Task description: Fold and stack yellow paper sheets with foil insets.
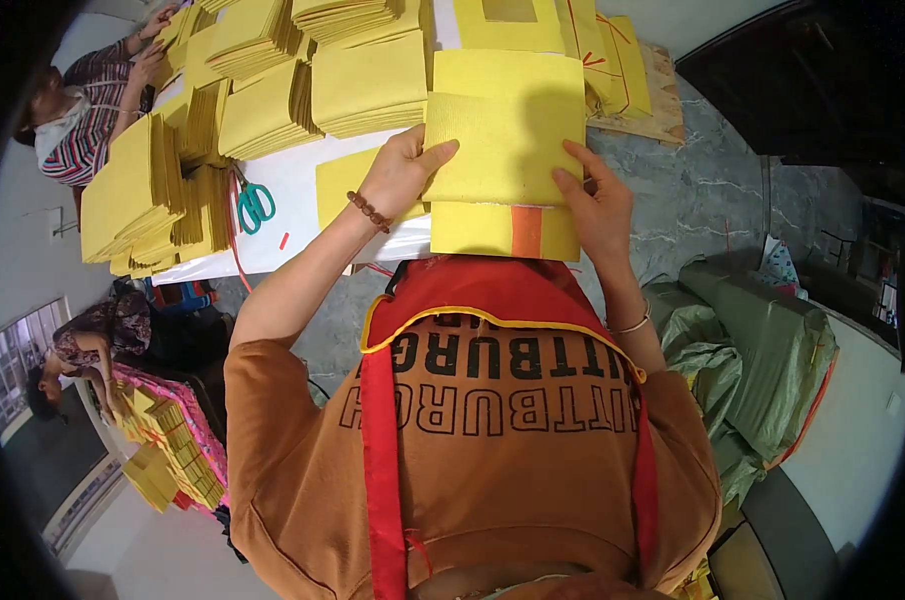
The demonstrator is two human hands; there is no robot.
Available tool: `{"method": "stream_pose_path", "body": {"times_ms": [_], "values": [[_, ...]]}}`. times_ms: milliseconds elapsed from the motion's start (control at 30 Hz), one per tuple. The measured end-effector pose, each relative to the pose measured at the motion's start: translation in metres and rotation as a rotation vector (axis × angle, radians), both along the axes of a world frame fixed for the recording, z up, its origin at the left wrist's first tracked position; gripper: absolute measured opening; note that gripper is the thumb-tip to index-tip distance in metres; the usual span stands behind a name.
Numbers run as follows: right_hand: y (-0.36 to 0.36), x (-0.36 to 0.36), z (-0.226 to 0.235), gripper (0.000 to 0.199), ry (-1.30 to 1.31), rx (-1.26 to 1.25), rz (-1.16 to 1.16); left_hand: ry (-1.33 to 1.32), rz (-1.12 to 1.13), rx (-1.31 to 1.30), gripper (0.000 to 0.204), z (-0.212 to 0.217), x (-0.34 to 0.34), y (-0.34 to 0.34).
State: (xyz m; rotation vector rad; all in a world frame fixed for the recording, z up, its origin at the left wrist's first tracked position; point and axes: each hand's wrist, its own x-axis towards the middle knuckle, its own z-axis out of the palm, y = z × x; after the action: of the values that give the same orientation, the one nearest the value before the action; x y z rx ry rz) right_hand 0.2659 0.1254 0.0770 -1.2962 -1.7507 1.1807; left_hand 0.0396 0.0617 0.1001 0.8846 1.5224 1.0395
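Note:
Between my two hands is a stack of yellow paper sheets (503,140), held upright or tilted at the table's front edge; a lower yellow piece with an orange band (526,232) shows beneath it. My left hand (405,170), with a beaded bracelet at the wrist, grips the stack's left edge, thumb on top. At the right edge my right hand (598,195) pinches it between thumb and fingers. A flat yellow sheet (343,180) lies under my left forearm. Teal-handled scissors (255,206) rest on the white table to the left.
Several stacks of folded yellow paper (368,85) cover the white table (293,240). Tied yellow bundles (613,70) sit on a wooden board (663,85) at far right. Green wrapped bales (758,350) stand right. Two people (103,110) work at the left, one beside more yellow bundles (178,450).

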Motion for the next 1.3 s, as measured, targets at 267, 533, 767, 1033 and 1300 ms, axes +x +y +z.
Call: {"method": "stream_pose_path", "body": {"times_ms": [267, 533, 767, 1033, 1300], "values": [[0.005, -0.001, -0.008, 0.034, 0.009, 0.002, -0.013, 0.951, 0.112, 0.499, 0.034, 0.013, 0.000, -0.008], [0.001, -0.005, 0.013, 0.032, -0.086, 0.024, 0.013, 1.245, -0.659, 0.557, 0.066, -0.009, 0.042, -0.001], [-0.028, 0.012, 0.009, 0.046, -0.442, 0.699, 0.103, 1.247, -0.676, 0.523, 0.069, -0.013, 0.040, -0.001], [-0.037, 0.022, 0.001, 0.053, -0.573, 0.584, 0.426, 1.222, -0.576, 0.589, 0.056, -0.012, 0.038, 0.000], [-0.021, 0.042, -0.005, 0.048, 0.201, 0.139, 0.331, 1.541, -0.596, 0.689, 0.052, -0.002, 0.051, 0.005]]}}
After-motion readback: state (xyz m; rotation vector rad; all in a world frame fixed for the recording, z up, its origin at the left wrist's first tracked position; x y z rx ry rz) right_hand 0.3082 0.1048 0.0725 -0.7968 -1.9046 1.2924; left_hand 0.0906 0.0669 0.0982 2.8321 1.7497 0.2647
